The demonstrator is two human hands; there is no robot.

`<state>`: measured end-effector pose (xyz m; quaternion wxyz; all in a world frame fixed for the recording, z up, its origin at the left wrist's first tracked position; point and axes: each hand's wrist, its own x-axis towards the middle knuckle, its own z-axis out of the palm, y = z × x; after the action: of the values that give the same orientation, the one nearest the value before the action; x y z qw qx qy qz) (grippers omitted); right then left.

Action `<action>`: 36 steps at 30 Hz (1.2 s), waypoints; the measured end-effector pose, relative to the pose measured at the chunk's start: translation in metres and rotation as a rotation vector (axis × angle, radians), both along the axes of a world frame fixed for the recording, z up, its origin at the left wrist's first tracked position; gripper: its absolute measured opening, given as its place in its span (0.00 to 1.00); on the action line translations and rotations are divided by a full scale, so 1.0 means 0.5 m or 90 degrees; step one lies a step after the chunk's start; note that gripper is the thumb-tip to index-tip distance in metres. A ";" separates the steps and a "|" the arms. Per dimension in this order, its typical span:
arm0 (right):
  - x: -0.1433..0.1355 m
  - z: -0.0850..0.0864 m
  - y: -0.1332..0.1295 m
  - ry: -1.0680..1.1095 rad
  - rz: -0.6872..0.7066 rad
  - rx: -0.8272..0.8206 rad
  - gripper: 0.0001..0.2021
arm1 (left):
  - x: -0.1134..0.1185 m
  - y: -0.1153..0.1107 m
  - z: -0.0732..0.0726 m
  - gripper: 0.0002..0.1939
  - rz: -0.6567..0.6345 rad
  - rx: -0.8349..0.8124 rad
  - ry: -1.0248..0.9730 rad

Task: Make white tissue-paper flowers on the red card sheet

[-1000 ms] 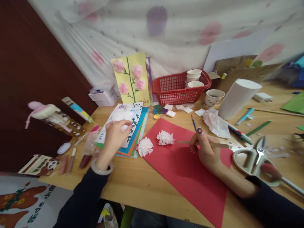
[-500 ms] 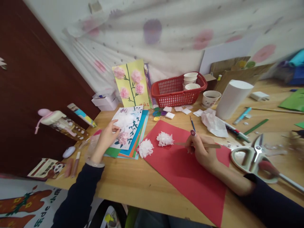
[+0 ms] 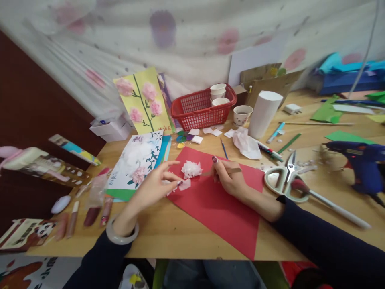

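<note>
Red paper sheet (image 3: 219, 200) lies flat on the wooden counter (image 3: 168, 228). One white tissue-paper flower (image 3: 191, 169) rests on it. The left hand (image 3: 156, 186), come across from the painted card stack (image 3: 136, 164), now pinches a second tissue flower (image 3: 183, 184) at the sheet's edge. The right hand (image 3: 230, 178) grips a thin wooden stick (image 3: 233, 171) beside the first flower.

glue gun (image 3: 361, 162) cut off at edge, left-side stuff blurred, maybe lip gloss (image 3: 90, 212)
</note>
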<state>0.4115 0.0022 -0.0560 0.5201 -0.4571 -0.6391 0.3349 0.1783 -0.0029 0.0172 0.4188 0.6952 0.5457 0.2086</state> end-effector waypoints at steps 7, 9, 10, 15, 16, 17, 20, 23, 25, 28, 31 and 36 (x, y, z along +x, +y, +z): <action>0.003 0.000 0.002 0.040 -0.063 -0.009 0.33 | 0.081 0.027 -0.059 0.24 -0.058 0.164 0.096; 0.006 0.001 -0.003 0.053 -0.069 0.028 0.33 | 0.087 0.035 -0.066 0.23 -0.049 0.195 0.114; 0.006 0.003 -0.006 0.052 -0.061 0.047 0.33 | 0.088 0.038 -0.068 0.23 -0.045 0.205 0.126; 0.001 0.006 -0.012 -0.032 0.026 0.095 0.31 | 0.092 0.042 -0.072 0.23 -0.040 0.251 0.160; -0.001 0.006 -0.011 -0.050 0.033 0.102 0.29 | 0.092 0.042 -0.073 0.23 -0.041 0.258 0.162; -0.002 0.006 -0.010 -0.062 0.036 0.109 0.28 | 0.092 0.042 -0.073 0.23 -0.041 0.263 0.163; -0.005 0.004 -0.008 -0.083 0.026 0.124 0.27 | 0.092 0.043 -0.073 0.22 -0.046 0.258 0.155; -0.006 0.001 -0.006 -0.102 0.014 0.125 0.27 | 0.092 0.045 -0.071 0.22 -0.050 0.249 0.148; -0.006 -0.002 -0.005 -0.116 0.013 0.121 0.27 | 0.088 0.046 -0.070 0.22 -0.058 0.257 0.141; -0.007 -0.004 -0.003 -0.139 0.016 0.115 0.26 | 0.068 0.044 -0.069 0.21 -0.065 0.321 0.139; -0.008 -0.005 -0.002 -0.176 0.022 0.102 0.24 | 0.032 0.039 -0.077 0.31 -0.065 0.357 0.219; -0.011 -0.007 0.001 -0.238 0.036 0.077 0.18 | -0.014 0.031 -0.108 0.53 -0.122 0.230 0.365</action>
<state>0.4059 0.0026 -0.0596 0.4090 -0.4609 -0.7564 0.2194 0.1715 0.0126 -0.0370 0.1364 0.8366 0.5274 0.0580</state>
